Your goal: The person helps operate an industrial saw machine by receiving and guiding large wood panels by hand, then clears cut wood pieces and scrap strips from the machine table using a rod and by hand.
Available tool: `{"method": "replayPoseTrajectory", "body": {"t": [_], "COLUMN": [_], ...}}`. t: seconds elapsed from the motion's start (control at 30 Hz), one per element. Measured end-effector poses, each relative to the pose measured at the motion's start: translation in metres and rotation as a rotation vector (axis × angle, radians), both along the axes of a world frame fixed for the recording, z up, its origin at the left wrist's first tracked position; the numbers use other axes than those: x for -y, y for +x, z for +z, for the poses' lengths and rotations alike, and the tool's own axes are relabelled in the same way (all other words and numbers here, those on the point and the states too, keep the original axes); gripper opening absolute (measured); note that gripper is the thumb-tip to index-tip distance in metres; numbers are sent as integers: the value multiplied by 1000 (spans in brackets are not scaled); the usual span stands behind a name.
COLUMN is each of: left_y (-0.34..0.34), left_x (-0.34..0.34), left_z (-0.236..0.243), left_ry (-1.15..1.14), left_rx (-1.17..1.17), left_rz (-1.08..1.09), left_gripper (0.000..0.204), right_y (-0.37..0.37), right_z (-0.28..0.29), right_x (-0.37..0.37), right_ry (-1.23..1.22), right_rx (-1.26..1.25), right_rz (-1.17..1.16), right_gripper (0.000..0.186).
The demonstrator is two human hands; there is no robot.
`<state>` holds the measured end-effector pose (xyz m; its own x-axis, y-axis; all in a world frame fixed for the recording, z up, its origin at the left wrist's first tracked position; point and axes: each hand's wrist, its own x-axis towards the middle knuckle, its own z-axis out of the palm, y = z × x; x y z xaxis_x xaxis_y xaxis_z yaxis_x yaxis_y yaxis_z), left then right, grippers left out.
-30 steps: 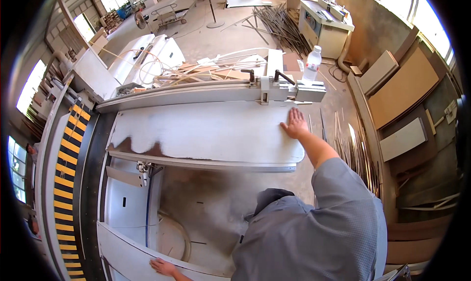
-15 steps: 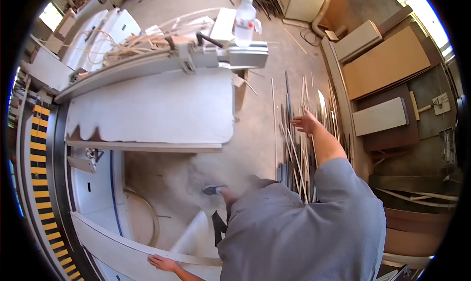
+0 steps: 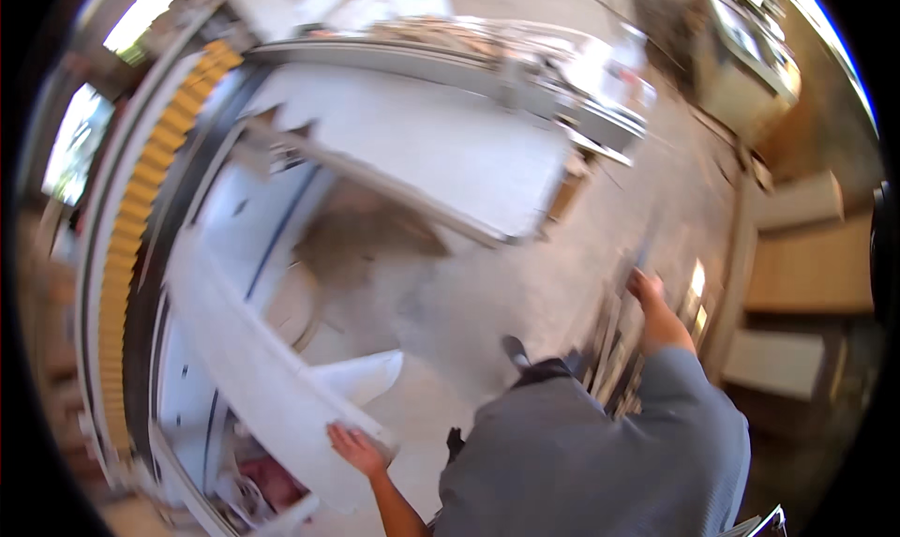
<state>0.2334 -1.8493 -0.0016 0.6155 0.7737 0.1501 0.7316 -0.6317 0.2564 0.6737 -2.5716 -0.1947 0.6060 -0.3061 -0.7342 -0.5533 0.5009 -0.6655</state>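
My left hand (image 3: 356, 450) lies with fingers spread on the near end of a long white table section (image 3: 248, 350). At the right, my right hand (image 3: 645, 286) is stretched out low over a bundle of long thin strips (image 3: 609, 345) on the floor. Blur smears its fingers, and a dark streak runs beyond them, so whether it grips a strip is unclear. Ahead lies a larger white table (image 3: 403, 143) with a grey metal fence (image 3: 394, 64) along its far side.
A blurred clear bottle (image 3: 626, 54) stands at the fence's right end. Yellow-and-black striped bellows (image 3: 141, 228) run along the machine at the left. Boards (image 3: 806, 265) lean by the right wall. A machine cabinet (image 3: 745, 59) stands at the far right, and scrap strips lie behind the fence.
The view has swung round, shifting the tables rightward and tilting them. My left hand remains on the white table section. My right hand stays over the strips, its fingers now less spread and blurred.
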Motion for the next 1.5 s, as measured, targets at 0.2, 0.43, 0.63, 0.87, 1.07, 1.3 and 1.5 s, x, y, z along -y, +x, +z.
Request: {"method": "replayPoseTrajectory", "body": {"t": [0.2,0.43,0.63,0.87,1.07,1.3,1.5], "left_y": [-141,-465,-610,-650,-704,-776,-829], "left_x": [76,203,348,417,377,244,157], "left_z": [44,-53,-104,-85,-95,-79,-55], "left_ry": [-35,-640,-1066,-1173,-1085,-939,-699], "left_rx": [98,-195,-368,-93,46,445,836], "left_rz": [203,923,893,915,887,1249,1771], "left_gripper": [54,48,35,32,29,28,19], "right_y": [26,-52,-164,-272,-484,-673,-759], "right_z": [-5,62,102,118,214,312,211], "right_x": [-119,-303,-430,-585,-809,-1022,-1134], "right_ry": [-578,-1054,-1035,-608,-1150,-561,-814], "right_rx": [-404,286,498,270,1118,1782,1479], "right_rz": [447,1056,1205,1330,1622,1607,2078], "right_gripper": [55,38,55,89,80,32,32]}}
